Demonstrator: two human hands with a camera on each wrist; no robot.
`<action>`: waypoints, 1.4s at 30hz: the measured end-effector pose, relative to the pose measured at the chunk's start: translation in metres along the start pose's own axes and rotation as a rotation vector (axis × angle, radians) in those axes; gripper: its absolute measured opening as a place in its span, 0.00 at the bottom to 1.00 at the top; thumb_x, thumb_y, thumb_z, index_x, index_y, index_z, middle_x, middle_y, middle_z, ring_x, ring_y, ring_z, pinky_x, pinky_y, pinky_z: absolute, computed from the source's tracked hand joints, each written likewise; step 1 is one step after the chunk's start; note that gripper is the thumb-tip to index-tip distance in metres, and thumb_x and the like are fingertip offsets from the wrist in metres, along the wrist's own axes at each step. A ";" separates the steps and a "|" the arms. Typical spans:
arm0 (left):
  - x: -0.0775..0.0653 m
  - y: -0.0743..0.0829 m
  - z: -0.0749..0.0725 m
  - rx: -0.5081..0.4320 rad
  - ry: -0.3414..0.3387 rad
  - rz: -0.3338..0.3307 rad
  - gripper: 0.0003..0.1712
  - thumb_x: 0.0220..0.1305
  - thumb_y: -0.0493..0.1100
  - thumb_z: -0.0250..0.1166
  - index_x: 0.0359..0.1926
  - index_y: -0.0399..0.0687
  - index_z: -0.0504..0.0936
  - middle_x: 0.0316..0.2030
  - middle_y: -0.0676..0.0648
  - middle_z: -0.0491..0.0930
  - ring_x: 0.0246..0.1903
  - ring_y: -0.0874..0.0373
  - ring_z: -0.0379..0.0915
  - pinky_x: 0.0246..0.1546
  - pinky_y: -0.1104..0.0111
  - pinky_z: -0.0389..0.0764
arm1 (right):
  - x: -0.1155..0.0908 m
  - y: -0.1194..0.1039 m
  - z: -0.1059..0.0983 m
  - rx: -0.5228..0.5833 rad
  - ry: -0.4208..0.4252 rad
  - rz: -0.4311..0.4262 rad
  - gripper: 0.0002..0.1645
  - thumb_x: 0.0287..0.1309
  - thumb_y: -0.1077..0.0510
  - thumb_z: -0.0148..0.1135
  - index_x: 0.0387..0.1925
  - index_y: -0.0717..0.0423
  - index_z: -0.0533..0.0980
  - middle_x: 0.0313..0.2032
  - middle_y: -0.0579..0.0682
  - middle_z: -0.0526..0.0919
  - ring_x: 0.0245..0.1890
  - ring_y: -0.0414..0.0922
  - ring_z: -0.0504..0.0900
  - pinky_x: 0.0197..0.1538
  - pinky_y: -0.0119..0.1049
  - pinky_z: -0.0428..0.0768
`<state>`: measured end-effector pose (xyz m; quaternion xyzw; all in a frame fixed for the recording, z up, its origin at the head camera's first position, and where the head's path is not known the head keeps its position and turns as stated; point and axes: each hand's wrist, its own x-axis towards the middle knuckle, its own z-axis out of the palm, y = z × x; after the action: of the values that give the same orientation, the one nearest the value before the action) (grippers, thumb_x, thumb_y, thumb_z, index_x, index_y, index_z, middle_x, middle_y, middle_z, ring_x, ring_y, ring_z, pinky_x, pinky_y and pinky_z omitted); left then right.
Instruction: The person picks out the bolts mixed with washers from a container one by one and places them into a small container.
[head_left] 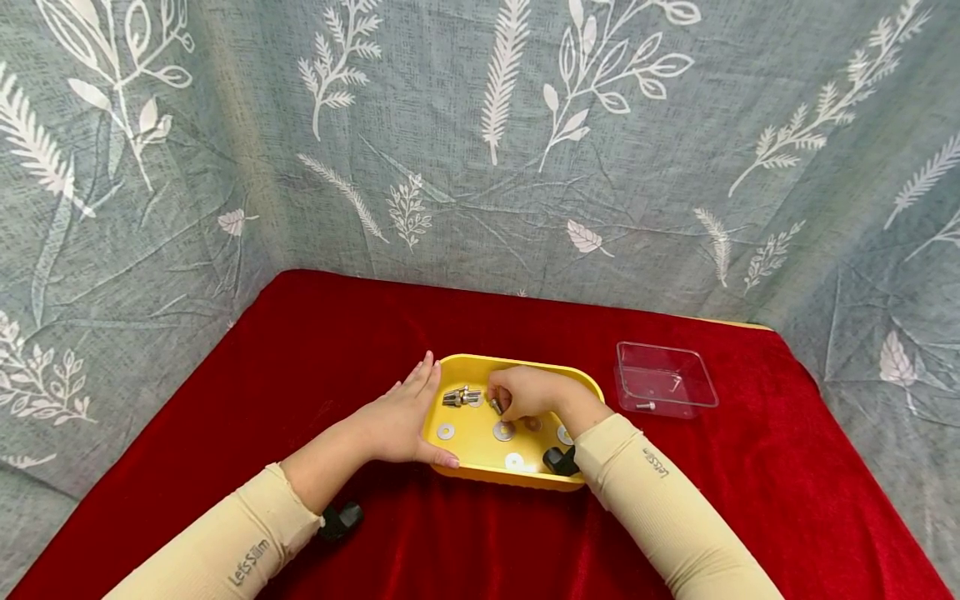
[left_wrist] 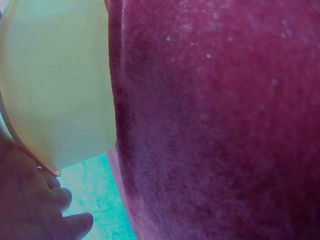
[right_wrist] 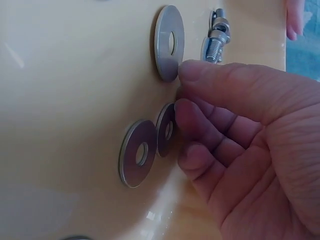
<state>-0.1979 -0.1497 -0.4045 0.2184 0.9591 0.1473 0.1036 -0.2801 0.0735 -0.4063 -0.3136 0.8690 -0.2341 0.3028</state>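
My left hand (head_left: 401,417) rests against the left end of a yellow tray (head_left: 487,477), its fingers straight along the rim and its thumb on the front edge. The left wrist view shows the tray's outer wall (left_wrist: 60,90) beside the fingers. Inside the tray, my right hand (head_left: 528,392) pinches a small metal bolt (head_left: 496,407) between thumb and fingers; the fingertips hide the bolt in the right wrist view. Flat metal washers (right_wrist: 137,153) lie on the tray floor just below this hand. Several bolts (head_left: 461,397) sit together toward the tray's left end.
A clear plastic box (head_left: 667,383) stands to the right of the tray, with a small screw (head_left: 646,406) inside. Red cloth (head_left: 337,333) covers the table. Grey patterned curtains (head_left: 450,208) hang behind it and at both sides.
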 end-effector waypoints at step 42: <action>0.001 0.000 -0.001 -0.001 -0.006 -0.003 0.80 0.28 0.85 0.55 0.69 0.35 0.34 0.69 0.39 0.24 0.69 0.48 0.28 0.64 0.51 0.49 | -0.002 -0.005 -0.018 0.034 0.135 -0.237 0.07 0.53 0.62 0.64 0.36 0.56 0.77 0.28 0.44 0.78 0.29 0.39 0.75 0.34 0.29 0.75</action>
<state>-0.1987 -0.1493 -0.4039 0.2175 0.9590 0.1467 0.1068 -0.2891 0.0751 -0.3893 -0.3923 0.8402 -0.3034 0.2192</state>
